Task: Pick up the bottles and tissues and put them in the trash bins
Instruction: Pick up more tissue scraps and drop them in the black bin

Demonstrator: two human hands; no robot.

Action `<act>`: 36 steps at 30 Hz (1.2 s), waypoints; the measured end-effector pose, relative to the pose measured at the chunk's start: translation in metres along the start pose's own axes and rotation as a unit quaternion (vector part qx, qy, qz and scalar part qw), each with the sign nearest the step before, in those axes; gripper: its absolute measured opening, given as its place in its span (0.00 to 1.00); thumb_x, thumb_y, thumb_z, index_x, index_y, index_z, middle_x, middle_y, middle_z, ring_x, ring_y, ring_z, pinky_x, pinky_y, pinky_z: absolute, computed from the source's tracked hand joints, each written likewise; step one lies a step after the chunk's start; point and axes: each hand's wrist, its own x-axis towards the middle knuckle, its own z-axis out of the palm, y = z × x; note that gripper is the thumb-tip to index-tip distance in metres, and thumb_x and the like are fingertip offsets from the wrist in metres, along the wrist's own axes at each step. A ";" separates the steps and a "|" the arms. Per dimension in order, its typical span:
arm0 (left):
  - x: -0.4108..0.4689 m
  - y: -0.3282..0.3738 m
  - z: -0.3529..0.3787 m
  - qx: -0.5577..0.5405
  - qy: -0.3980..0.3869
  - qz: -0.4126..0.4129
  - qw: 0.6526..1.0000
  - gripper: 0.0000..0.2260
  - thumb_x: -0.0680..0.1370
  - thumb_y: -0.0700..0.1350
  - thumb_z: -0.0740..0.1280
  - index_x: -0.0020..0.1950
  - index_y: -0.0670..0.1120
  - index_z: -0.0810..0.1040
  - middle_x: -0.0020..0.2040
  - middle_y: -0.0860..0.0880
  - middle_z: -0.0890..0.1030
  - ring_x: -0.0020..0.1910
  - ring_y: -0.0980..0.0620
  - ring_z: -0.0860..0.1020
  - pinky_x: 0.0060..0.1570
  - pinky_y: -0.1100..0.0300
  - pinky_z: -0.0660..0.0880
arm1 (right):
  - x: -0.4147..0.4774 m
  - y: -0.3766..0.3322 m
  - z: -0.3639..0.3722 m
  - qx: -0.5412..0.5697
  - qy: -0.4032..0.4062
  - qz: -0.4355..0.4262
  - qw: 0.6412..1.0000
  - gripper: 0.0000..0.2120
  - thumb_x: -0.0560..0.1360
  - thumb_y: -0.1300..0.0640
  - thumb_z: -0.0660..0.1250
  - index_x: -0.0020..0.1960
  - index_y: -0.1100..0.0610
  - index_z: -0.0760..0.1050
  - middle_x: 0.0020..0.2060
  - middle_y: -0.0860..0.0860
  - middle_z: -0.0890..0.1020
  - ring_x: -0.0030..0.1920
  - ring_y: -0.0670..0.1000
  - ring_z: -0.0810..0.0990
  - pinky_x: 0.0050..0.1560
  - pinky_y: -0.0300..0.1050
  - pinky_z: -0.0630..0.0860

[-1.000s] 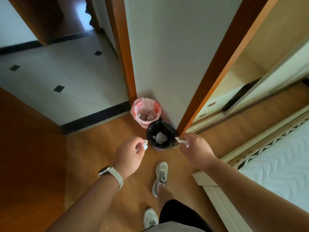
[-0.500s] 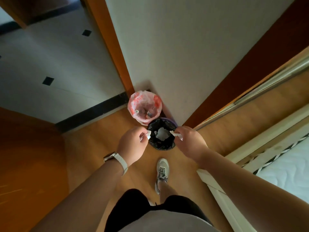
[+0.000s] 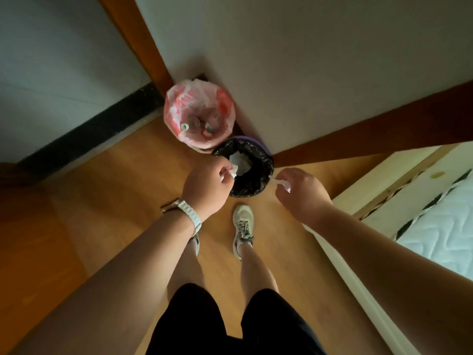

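Standing over two bins on the floor, I see the pink bin holding bottles; the black bin holds white crumpled tissue. My left hand pinches one tissue scrap at its rim, my right hand another just beside it.

Person seen from above, head cam. Both arms bare to edge of frame, no sleeves visible. Left hand: no rings seen. Left wrist: watch, metal-looking case on outer side, pale whitish strap w/ row of small holes, wraps round wrist. Right hand: bare, nothing on wrist. Black shorts, cut above knee, plain, no markings visible. Legs bare below shorts. Pale off-white/grey sneakers, low-cut; right sneaker has darker grey laces, rounded toe. Left sneaker mostly hidden behind left forearm, only a sliver shows.
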 end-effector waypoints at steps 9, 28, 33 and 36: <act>0.091 -0.112 0.118 0.029 -0.084 -0.030 0.996 0.07 0.78 0.42 0.64 0.52 0.46 0.81 0.47 0.50 0.83 0.45 0.51 0.79 0.40 0.62 0.67 | 0.113 0.047 0.132 0.015 0.000 0.047 0.999 0.12 0.77 0.58 0.61 0.60 0.54 0.75 0.56 0.51 0.78 0.50 0.50 0.75 0.45 0.42 0.71; 0.150 -0.210 0.237 0.125 -0.146 0.050 0.980 0.16 0.77 0.43 0.65 0.64 0.44 0.77 0.62 0.46 0.78 0.62 0.45 0.74 0.60 0.54 0.71 | 0.191 0.149 0.271 -0.056 -0.044 0.021 0.997 0.21 0.78 0.51 0.61 0.69 0.53 0.71 0.64 0.52 0.74 0.65 0.57 0.71 0.64 0.54 0.69; 0.143 -0.183 0.194 0.150 -0.159 0.101 0.971 0.18 0.76 0.44 0.66 0.65 0.43 0.76 0.64 0.45 0.76 0.63 0.45 0.73 0.62 0.53 0.70 | 0.166 0.129 0.232 -0.085 -0.041 0.009 0.996 0.22 0.78 0.46 0.60 0.70 0.53 0.70 0.66 0.51 0.73 0.66 0.56 0.70 0.65 0.55 0.67; 0.142 -0.163 0.158 0.172 -0.154 0.140 0.963 0.19 0.76 0.44 0.66 0.67 0.43 0.75 0.66 0.44 0.75 0.65 0.44 0.72 0.63 0.50 0.70 | 0.152 0.110 0.200 -0.105 -0.023 0.003 0.994 0.23 0.78 0.43 0.59 0.69 0.53 0.70 0.65 0.51 0.74 0.65 0.56 0.71 0.63 0.55 0.68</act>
